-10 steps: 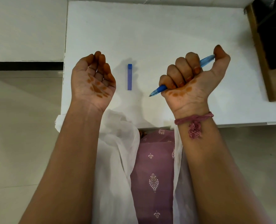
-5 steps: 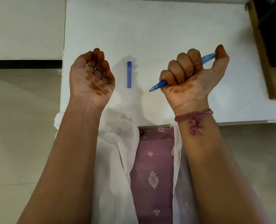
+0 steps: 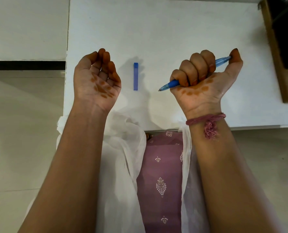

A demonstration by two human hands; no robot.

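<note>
Blue pen fisted in right hand, tip toward cap; cap flat on table between hands, long axis pointing away from body; left hand empty, loosely curled, slightly nearer.

One wide-angle camera on the person's head looks forward and steeply down, close over the left hand and right hand, onto the white table's near edge.
</note>
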